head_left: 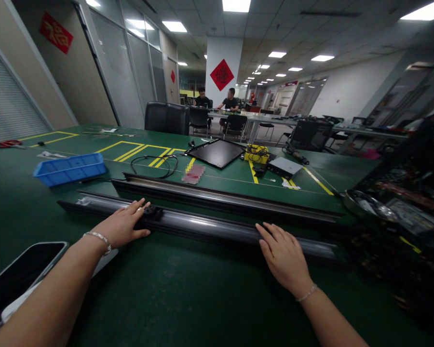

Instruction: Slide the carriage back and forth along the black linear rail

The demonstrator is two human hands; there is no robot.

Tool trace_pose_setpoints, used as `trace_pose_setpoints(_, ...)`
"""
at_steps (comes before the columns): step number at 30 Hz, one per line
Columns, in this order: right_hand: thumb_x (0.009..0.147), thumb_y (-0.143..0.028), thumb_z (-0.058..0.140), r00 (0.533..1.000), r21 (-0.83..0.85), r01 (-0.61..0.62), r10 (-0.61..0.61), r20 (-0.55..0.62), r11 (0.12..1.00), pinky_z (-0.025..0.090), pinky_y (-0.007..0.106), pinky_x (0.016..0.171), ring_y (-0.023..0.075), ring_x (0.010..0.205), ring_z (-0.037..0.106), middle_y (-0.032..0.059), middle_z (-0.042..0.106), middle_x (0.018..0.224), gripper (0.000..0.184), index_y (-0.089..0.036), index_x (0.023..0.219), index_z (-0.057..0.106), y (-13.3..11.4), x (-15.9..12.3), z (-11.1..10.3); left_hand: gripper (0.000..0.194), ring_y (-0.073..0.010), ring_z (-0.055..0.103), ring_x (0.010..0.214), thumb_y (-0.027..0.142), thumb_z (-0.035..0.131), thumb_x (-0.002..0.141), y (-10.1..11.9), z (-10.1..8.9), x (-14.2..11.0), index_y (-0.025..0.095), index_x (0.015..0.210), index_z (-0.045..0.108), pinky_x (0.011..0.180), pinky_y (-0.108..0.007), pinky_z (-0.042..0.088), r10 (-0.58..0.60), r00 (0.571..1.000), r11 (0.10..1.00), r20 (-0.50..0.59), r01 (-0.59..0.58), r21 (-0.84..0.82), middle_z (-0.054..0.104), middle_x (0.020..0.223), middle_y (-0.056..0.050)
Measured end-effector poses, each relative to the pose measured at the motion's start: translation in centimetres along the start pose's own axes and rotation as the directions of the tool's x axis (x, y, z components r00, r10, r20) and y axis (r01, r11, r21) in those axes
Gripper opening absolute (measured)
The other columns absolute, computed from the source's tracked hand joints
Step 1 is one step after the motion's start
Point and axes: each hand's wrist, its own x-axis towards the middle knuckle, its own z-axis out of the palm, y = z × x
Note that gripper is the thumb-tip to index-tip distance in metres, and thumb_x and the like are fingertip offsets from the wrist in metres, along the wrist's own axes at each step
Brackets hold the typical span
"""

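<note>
Long alu extrusion [206,229] lies lengthwise toward near edge of green-matted bench [188,294], black clamp [152,212] on it right by L hand [121,224]. L fingers spread wide, flat on top, no grip; R hand [284,258] likewise splayed, fingertips just resting on rail. Open-palm contact only, so rail could roll or slip if nudged, maybe knocking 2nd rail [231,200] just behind; blue plastic tray [69,169] sits well off to left.
</note>
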Motion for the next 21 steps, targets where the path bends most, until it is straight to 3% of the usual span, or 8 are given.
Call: trace_pose_setpoints(21,0.091,-0.036,0.029,1.0,-0.008,0.002,-0.002,-0.017,1.0,0.035,0.041,0.097,0.0213,0.12,0.045,0.0037,0.054,0.13,0.045,-0.029,0.13,0.048,0.11,-0.02,0.13,0.089,-0.0331,0.029,0.133,0.057,0.053,0.069,0.26,0.28,0.1,0.01,0.141,0.028,0.106,-0.043,0.029,0.001,1.0,1.0,-0.002,-0.001,0.012,0.02,0.148,-0.018)
